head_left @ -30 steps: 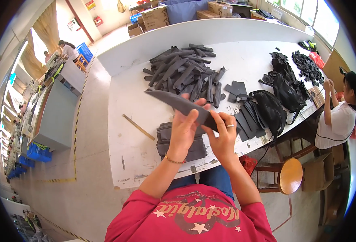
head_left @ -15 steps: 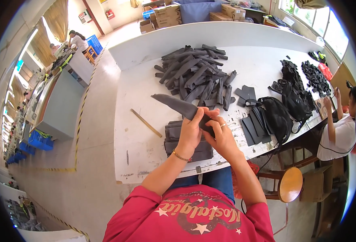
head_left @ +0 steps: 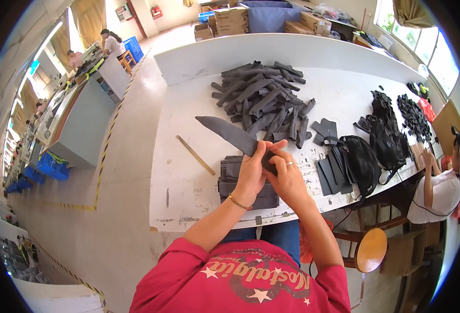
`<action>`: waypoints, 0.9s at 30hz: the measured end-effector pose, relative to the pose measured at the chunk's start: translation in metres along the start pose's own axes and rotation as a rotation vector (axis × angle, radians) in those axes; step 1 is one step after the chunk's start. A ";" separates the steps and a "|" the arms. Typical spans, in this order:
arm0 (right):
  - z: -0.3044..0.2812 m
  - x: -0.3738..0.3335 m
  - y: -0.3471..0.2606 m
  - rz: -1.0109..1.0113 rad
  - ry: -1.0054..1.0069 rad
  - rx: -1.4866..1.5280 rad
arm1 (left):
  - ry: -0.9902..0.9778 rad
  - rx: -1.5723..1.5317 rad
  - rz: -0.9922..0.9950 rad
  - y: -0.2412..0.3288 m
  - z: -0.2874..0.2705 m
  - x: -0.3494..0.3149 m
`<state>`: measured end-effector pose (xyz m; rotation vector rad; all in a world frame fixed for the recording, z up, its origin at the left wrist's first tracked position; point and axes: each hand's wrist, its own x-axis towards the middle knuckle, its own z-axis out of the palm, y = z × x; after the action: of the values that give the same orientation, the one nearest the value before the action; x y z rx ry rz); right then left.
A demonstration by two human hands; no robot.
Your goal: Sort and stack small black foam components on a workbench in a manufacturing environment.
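Smooth matt cloth strip, glossy wooden stool seat

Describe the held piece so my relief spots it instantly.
Start at the big white table; near its front edge, the left hand and right hand meet. From between them a long dark-grey strip juts to the upper left. Unlike its lookalikes in the pile beyond, it is held in both hands.

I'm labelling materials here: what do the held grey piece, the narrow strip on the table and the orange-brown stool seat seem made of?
Grey piece: probably fabric, matte; its surface looks even and glare-free.
Narrow strip: perhaps wood or bamboo, finish unclear, going by its tan-brown colour.
Stool seat: likely varnished wood, given its warm tone and sheen.
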<state>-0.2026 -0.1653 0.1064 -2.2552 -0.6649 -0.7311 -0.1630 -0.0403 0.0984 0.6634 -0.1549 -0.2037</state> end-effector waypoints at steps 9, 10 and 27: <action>-0.025 -0.012 0.008 -0.103 0.055 -0.038 | 0.114 -0.113 0.095 0.035 0.012 0.015; -0.028 -0.010 0.006 -0.126 0.058 -0.035 | 0.077 -0.064 0.144 0.038 0.016 0.016; -0.027 0.004 0.007 -0.221 0.088 0.018 | -0.013 -0.198 0.135 -0.010 0.033 -0.009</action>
<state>-0.2034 -0.1884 0.1226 -2.1414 -0.8839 -0.9214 -0.1801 -0.0653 0.1168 0.4530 -0.1885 -0.0922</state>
